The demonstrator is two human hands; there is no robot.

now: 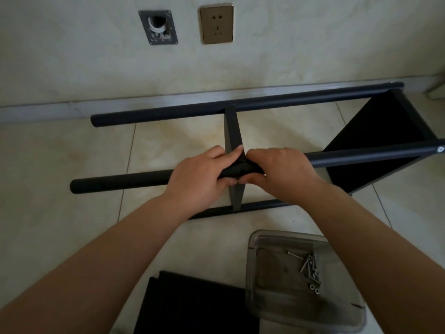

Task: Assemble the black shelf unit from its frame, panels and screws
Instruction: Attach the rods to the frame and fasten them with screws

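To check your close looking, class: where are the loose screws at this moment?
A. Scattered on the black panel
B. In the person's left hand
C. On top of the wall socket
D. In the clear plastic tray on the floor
D: the screws lie in a heap inside the clear plastic tray, which sits on the floor at the lower right, beside the loose black panel.
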